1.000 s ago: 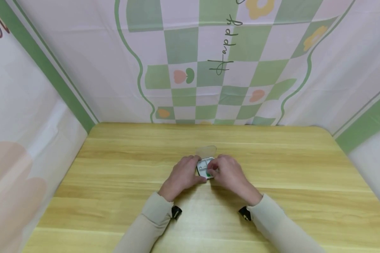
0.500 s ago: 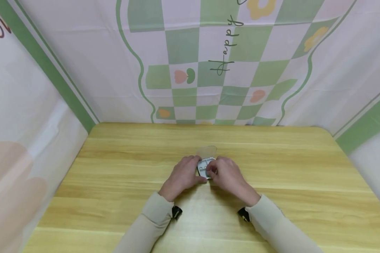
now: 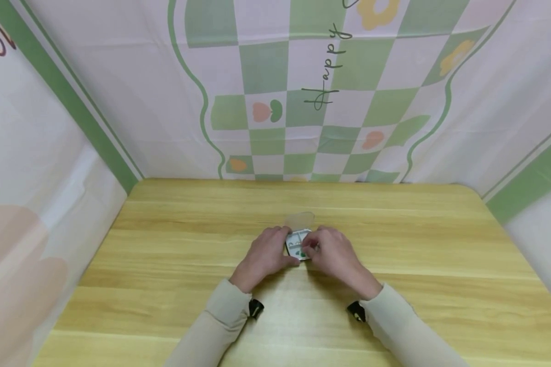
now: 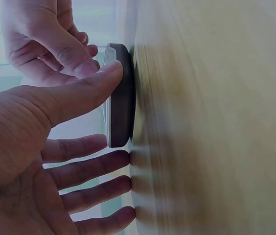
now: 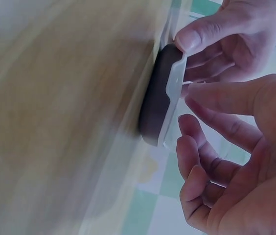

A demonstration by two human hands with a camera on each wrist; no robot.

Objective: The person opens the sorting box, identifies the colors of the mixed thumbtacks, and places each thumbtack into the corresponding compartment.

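On the table lies a small case (image 3: 293,251) with a white divided inside and a dark body (image 4: 121,105). Its clear lid (image 3: 301,219) is swung back, away from the person. The left hand (image 3: 267,250) holds the case at its left side, thumb on the near edge and index finger at the far edge. Over the case's right part, the right hand (image 3: 332,250) pinches a tiny, thin, whitish piece (image 5: 200,83) between thumb and index finger; its kind is unclear. Small green pieces (image 3: 303,254) lie in the front compartment, and small silvery loops (image 3: 291,244) in the left one.
The wooden table (image 3: 174,285) extends on all sides of the case. Behind it hangs a green-and-white checkered cloth (image 3: 303,112), with another pale cloth (image 3: 36,153) on the left. Dark wrist cameras (image 3: 255,309) sit at both cuffs.
The right hand dipped slightly left over the front compartment, then drew back right. The green pieces, mostly covered half a second ago, now show. The left hand and case stayed put.
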